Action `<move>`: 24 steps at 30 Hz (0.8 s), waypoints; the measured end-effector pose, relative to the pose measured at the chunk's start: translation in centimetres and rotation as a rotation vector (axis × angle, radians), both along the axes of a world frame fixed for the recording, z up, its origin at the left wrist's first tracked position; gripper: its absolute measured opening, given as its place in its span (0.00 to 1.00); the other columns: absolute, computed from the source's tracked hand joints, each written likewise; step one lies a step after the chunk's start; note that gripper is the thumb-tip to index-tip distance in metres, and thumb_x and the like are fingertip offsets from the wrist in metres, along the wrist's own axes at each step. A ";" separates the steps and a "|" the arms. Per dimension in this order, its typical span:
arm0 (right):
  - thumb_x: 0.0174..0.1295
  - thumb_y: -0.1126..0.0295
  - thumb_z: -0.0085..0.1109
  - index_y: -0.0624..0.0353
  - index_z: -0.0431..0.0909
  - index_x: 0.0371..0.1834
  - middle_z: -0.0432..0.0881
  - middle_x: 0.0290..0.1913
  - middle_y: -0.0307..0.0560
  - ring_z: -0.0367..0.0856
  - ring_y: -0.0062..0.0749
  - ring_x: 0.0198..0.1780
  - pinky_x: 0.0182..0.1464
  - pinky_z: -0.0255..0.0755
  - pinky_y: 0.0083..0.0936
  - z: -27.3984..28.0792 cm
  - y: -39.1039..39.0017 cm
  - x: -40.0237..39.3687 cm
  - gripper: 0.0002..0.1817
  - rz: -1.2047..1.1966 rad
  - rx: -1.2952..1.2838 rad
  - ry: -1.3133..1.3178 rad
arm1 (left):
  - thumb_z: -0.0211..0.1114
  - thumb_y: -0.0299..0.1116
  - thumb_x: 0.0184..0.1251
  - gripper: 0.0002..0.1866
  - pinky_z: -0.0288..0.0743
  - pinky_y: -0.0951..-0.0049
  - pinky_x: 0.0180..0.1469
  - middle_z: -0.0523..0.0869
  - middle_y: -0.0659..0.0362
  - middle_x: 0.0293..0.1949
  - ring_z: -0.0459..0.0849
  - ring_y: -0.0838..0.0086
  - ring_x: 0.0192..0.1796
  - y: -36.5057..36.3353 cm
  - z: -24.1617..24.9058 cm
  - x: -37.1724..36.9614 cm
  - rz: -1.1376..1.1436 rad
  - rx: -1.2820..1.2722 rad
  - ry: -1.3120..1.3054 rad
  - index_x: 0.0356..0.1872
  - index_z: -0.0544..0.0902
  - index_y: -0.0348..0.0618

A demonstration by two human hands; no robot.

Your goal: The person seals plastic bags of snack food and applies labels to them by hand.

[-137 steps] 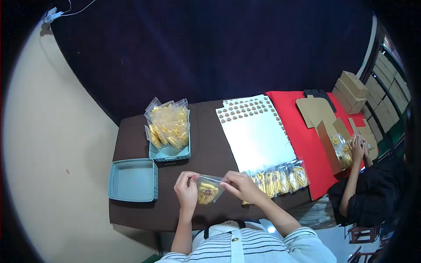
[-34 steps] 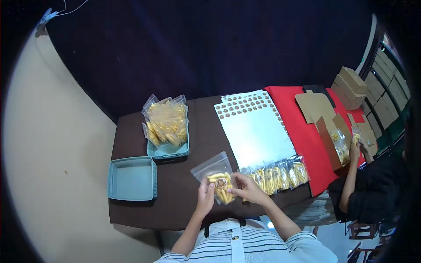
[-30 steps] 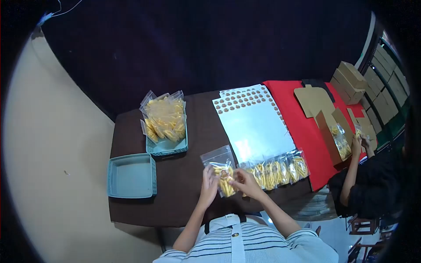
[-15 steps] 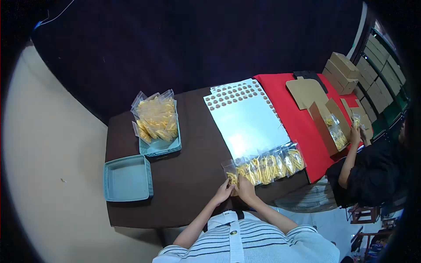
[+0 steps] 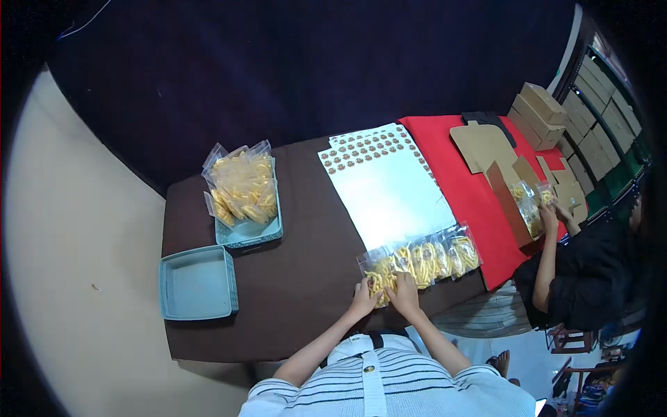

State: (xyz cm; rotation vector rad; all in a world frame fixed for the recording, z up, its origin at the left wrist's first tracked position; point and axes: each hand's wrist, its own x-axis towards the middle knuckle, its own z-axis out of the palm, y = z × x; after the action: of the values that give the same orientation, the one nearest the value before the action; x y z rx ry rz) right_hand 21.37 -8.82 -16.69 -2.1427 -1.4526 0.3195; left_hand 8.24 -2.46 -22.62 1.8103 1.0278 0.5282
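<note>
A clear plastic bag of yellow stick-shaped snacks (image 5: 376,281) lies at the left end of a row of similar snack bags (image 5: 434,260) near the table's front edge. My left hand (image 5: 363,299) grips its lower left side, fingers closed on the plastic. On the bag's right side, my right hand (image 5: 404,295) also has its fingers closed at the edge, close against the neighbouring bag. My fingertips partly cover the bag. Behind the row lie white sheets of round brown stickers (image 5: 386,187), overlapped by the bags' top edges.
A blue basket (image 5: 251,240) piled with snack bags (image 5: 243,182) stands at the back left. Nearer is another blue basket (image 5: 198,285). To the right, a co-worker's hands (image 5: 551,214) hold a snack bag over an open cardboard box (image 5: 511,208) on a red cloth (image 5: 445,149).
My hands have shifted slightly right with the bag, which now lies closer against the row. The co-worker's hands have moved left with a bag, towards the open box.
</note>
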 end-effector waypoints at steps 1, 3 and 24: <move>0.49 0.66 0.60 0.62 0.68 0.48 0.69 0.42 0.57 0.68 0.51 0.45 0.47 0.64 0.40 0.0 0.0 -0.1 0.23 0.013 0.005 -0.018 | 0.64 0.42 0.56 0.33 0.67 0.61 0.53 0.71 0.40 0.46 0.73 0.51 0.49 -0.1 -0.2 -0.2 -0.005 -0.019 -0.016 0.57 0.61 0.34; 0.48 0.66 0.60 0.62 0.68 0.47 0.70 0.42 0.57 0.68 0.52 0.45 0.47 0.64 0.40 0.3 0.1 -0.3 0.23 0.012 -0.019 -0.034 | 0.64 0.44 0.56 0.34 0.68 0.62 0.52 0.71 0.39 0.47 0.73 0.52 0.49 0.1 -0.5 -0.4 -0.017 -0.050 0.027 0.57 0.61 0.33; 0.52 0.67 0.61 0.65 0.69 0.45 0.72 0.42 0.53 0.74 0.39 0.43 0.42 0.70 0.30 0.9 3.4 2.0 0.20 0.102 0.053 0.279 | 0.60 0.29 0.54 0.20 0.70 0.64 0.49 0.73 0.46 0.46 0.75 0.57 0.47 23.6 12.4 -11.6 0.830 0.899 0.036 0.48 0.70 0.34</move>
State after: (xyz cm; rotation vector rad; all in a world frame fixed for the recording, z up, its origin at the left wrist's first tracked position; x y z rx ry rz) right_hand 23.42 -5.42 -15.78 -1.8982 -1.3932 0.5850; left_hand -3.39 21.12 -10.20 2.0523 1.7426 1.6716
